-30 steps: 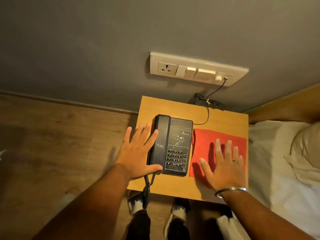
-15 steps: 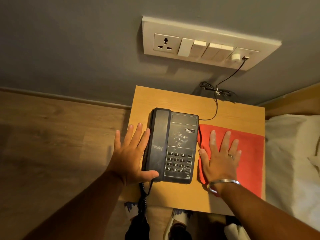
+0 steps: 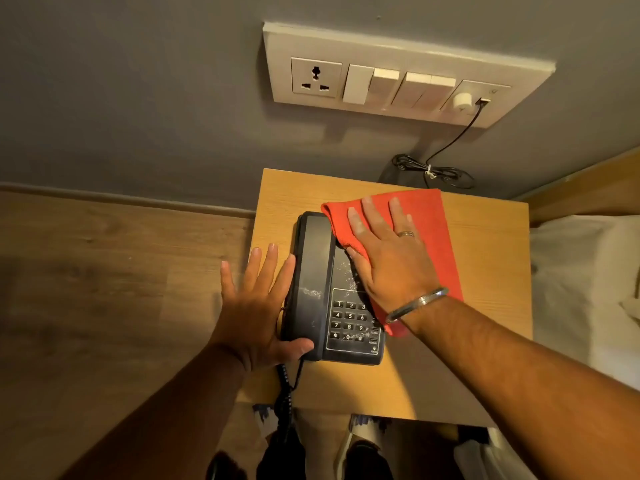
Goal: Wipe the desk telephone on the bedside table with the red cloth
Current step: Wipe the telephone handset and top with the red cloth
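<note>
A: Where is the phone (image 3: 337,296) found?

B: It is set on the table (image 3: 485,258), near the left front part of the top, with its handset (image 3: 310,275) cradled along its left side and the keypad at the near end. White specks are seen on the dark face above the keys.

A: How is the left hand (image 3: 258,306) posed?

B: It is laid flat, fingers spread and pointing toward the wall. The forefinger is pressed along the handset's left edge, and the thumb is hooked around its near end. Nothing is gripped; the phone is only braced.

A: And the right hand (image 3: 389,258)?

B: It is spread palm down on the cloth (image 3: 438,237), nothing closed around it. The cloth is pressed onto the phone's upper right part, its right half draped onto the table. The forearm is stretched in from the lower right, a bangle (image 3: 417,304) worn at the wrist and a ring (image 3: 405,233) on one finger.
</note>
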The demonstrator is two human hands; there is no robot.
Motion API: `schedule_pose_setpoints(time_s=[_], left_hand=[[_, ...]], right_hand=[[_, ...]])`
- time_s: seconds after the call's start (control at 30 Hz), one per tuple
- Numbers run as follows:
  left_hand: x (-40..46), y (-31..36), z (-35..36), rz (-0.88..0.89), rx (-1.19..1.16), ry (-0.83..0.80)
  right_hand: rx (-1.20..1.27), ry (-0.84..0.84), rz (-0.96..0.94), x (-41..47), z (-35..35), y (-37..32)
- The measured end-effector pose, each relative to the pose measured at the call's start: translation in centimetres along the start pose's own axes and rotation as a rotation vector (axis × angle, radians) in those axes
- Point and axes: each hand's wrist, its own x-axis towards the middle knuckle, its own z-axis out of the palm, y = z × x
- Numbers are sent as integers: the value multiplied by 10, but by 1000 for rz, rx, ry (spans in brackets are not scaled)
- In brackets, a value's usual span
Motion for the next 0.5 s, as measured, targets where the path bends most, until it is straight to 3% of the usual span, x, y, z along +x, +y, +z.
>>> schedule_pose_setpoints(time_s=[0.13, 0.23, 0.3, 0.5], left_hand=[[-2, 0, -1, -7, -16, 0], [-1, 1, -3, -7, -4, -6], [-1, 2, -2, -6, 6, -3], [-4, 3, -5, 3, 16, -52]], right_hand=[[-68, 35, -159, -45, 15, -8], [-120, -108, -348, -118, 44, -17], [-126, -175, -362, -147, 58, -17], [-88, -146, -371, -149, 58, -12]])
